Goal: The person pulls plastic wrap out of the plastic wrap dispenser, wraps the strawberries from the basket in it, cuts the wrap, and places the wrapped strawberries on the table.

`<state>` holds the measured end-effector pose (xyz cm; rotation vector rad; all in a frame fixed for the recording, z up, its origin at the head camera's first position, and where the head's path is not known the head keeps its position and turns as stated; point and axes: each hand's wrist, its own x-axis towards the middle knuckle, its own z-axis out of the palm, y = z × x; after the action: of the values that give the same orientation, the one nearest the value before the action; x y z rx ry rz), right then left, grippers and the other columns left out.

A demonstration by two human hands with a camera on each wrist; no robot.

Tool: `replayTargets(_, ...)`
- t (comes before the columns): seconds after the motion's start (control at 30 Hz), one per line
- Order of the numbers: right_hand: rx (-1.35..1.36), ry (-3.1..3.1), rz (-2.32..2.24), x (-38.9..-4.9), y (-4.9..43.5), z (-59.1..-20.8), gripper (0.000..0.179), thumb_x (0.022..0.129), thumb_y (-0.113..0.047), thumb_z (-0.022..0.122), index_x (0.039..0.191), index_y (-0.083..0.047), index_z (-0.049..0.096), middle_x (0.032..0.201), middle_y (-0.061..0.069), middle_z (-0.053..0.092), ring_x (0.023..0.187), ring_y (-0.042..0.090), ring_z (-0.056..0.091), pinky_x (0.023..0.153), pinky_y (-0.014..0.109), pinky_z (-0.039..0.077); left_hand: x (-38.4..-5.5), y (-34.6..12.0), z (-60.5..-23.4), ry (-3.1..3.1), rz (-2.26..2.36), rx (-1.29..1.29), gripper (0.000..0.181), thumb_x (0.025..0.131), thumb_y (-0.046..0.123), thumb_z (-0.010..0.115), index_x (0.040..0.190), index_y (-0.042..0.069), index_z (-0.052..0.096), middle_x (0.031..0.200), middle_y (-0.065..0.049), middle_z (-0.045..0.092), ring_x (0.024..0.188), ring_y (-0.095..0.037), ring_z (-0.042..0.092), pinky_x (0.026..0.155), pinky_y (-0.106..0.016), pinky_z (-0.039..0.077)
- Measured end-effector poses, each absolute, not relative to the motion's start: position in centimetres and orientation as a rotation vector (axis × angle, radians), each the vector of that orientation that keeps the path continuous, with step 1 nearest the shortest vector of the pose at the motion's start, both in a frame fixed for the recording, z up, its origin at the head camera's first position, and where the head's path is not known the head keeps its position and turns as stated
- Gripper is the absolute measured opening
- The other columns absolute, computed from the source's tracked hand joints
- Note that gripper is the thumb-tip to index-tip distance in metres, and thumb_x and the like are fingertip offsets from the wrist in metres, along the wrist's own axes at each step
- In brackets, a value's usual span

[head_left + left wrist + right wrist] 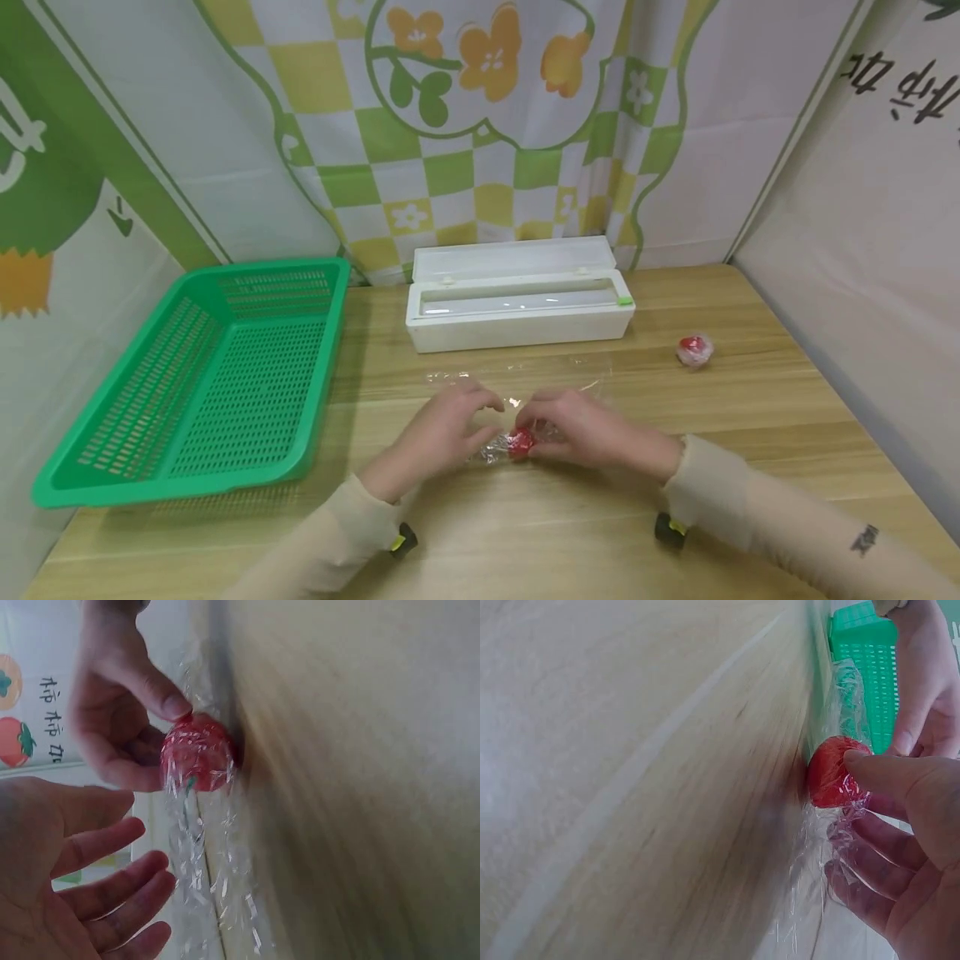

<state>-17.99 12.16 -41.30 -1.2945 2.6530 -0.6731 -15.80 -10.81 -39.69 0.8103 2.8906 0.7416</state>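
Observation:
A small round red fruit [520,442] with a bit of green sits on the wood table, wrapped in clear plastic film [491,455]. My right hand [581,427] pinches it, the thumb lying on its red side in the right wrist view. Crinkled film trails out from both sides of the fruit [199,754]. To its left, my left hand [450,429] holds nothing; its fingers are spread and loosely bent beside the film in the left wrist view.
Behind the hands stands a white wrap dispenser box [521,332] with its lid raised and a roll inside. A second film-wrapped red item [695,351] lies on the right. A green plastic basket [318,400] stands at the left. A patterned curtain [480,179] hangs behind.

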Motion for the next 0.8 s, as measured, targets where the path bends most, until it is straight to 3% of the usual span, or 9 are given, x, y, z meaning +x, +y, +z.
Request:
replayTargets(0.17,-1.268,2.634,-0.695,-17.9,12.1,-41.2,0.024,0.085,-0.025,0.078,0.108,-0.019,0.07,0.101,-0.01,0.072,0.091,0.004,0.066,0.084,0.024,0.057,-15.2,-10.6,-40.2,2.891,0.689,0.93,0.029,0.085,0.03,0.077,0.11,0.015,0.07,0.109,0.0,0.069,0.103,-0.018,0.063,0.093,-0.038,0.054)
replayTargets(0.53,-1.153,2.588,-0.76,-17.9,12.1,-41.3,0.021,0.084,-0.026,0.078,0.103,-0.022,0.07,0.099,-0.011,0.073,0.091,0.003,0.067,0.084,0.023,0.057,-15.1,-10.0,-41.1,2.807,0.704,1.073,0.038,0.075,0.029,0.085,0.107,0.02,0.068,0.104,0.007,0.064,0.1,-0.011,0.06,0.094,-0.031,0.052)
replayTargets(0.8,-1.166,2.601,-0.788,-17.8,12.5,-41.3,0.018,0.084,-0.027,0.078,0.099,-0.023,0.068,0.098,-0.011,0.074,0.093,0.004,0.068,0.085,0.026,0.057,-15.2,-9.6,-41.7,2.766,0.767,1.037,0.03,0.079,0.024,0.082,0.104,0.018,0.067,0.098,0.008,0.068,0.095,-0.009,0.064,0.09,-0.027,0.054)
